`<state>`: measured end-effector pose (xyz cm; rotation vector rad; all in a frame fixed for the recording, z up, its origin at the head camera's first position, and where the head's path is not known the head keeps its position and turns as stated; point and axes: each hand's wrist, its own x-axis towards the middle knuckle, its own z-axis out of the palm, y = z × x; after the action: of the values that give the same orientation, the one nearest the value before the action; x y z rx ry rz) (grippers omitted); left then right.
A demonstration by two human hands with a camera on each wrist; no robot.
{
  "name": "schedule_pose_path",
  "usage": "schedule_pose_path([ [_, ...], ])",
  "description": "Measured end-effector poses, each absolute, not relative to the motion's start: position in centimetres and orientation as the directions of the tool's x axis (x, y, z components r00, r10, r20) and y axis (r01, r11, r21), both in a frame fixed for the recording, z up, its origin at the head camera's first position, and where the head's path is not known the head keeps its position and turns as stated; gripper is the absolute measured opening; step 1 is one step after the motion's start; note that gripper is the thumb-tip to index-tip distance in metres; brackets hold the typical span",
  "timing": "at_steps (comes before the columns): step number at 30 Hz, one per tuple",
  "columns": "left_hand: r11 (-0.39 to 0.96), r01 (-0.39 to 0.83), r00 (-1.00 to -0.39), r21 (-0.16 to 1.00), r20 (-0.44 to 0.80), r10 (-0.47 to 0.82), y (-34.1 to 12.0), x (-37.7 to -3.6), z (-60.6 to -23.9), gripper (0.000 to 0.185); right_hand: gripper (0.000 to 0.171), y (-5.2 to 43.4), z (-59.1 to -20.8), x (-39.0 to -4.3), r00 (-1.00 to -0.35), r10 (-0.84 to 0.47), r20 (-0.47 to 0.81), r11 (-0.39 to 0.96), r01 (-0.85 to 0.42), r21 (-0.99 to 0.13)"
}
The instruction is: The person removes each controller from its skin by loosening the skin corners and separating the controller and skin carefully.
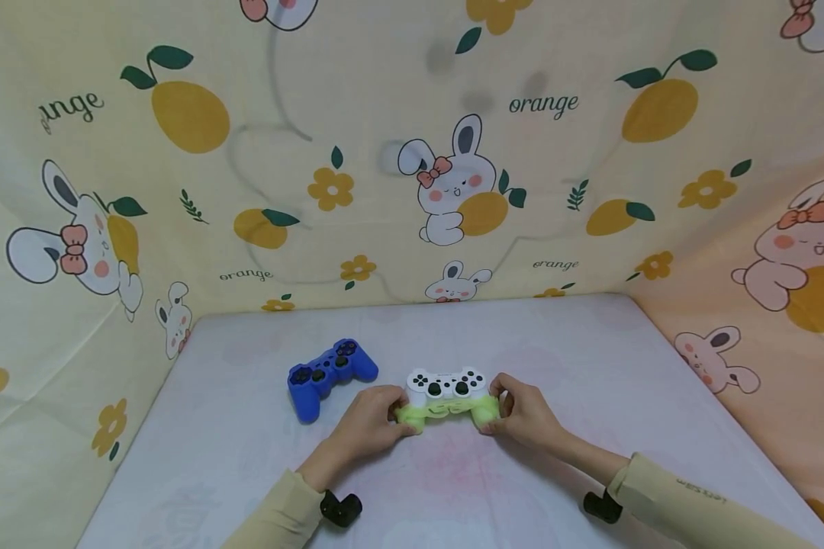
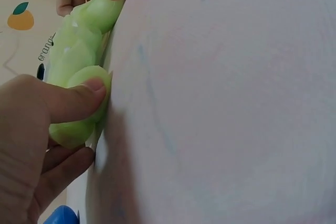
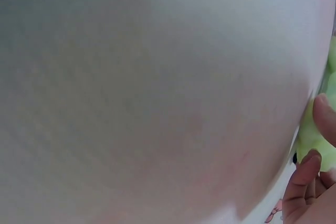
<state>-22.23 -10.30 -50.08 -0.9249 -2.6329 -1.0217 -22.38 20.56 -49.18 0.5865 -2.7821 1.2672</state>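
Observation:
A white game controller (image 1: 446,380) lies at the middle of the table, its buttons and two black sticks facing up. A soft light-green cover (image 1: 446,409) wraps its two handles and lower edge, while the white upper part is bare. My left hand (image 1: 372,419) grips the covered left handle, thumb pressed on the green end in the left wrist view. On the other side my right hand (image 1: 527,412) pinches the covered right handle between thumb and fingers. In the right wrist view only part of the green cover (image 3: 311,136) shows.
A blue game controller (image 1: 329,374) lies tilted on the table, behind and left of my left hand. Below everything is a white tabletop (image 1: 446,488). A patterned cloth (image 1: 364,137) with rabbits and oranges stands along the back and both sides.

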Motion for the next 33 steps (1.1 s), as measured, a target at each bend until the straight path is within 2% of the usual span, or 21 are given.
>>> schedule_pose_path([
  [7,0.593,0.633,-0.775,0.498,0.411,0.481,-10.1,-22.0,-50.3,0.031,0.052,20.6,-49.1,-22.4,-0.914,-0.344,0.215,0.602,-0.39,-0.697],
  [12,0.559,0.587,-0.809,0.586,0.388,0.442,-10.3,-22.1,-50.7,0.027,0.051,20.7,-49.2,-22.4,-0.916,-0.327,0.232,0.605,-0.391,-0.694],
  [18,0.502,0.517,-0.847,0.693,0.328,0.419,-10.8,-22.4,-50.8,0.034,0.052,20.8,-49.3,-22.4,-0.945,-0.277,0.173,0.626,-0.314,-0.714],
  [23,0.439,0.478,-0.855,0.761,0.286,0.433,-11.2,-22.5,-50.6,0.037,0.049,21.0,-48.9,-22.2,-0.965,-0.247,0.085,0.557,-0.213,-0.803],
  [26,0.413,0.453,-0.864,0.79,0.277,0.42,-11.4,-22.5,-50.7,0.038,0.054,21.1,-48.8,-22.1,-0.971,-0.238,0.036,0.553,-0.166,-0.816],
  [30,0.44,0.456,-0.871,0.774,0.287,0.4,-11.2,-22.4,-50.8,0.038,0.066,21.0,-49.1,-22.1,-0.974,-0.225,-0.006,0.59,-0.132,-0.796],
  [33,0.471,0.475,-0.868,0.744,0.308,0.388,-10.9,-22.3,-50.8,0.036,0.067,20.8,-49.3,-22.0,-0.979,-0.201,0.016,0.584,-0.133,-0.801],
])
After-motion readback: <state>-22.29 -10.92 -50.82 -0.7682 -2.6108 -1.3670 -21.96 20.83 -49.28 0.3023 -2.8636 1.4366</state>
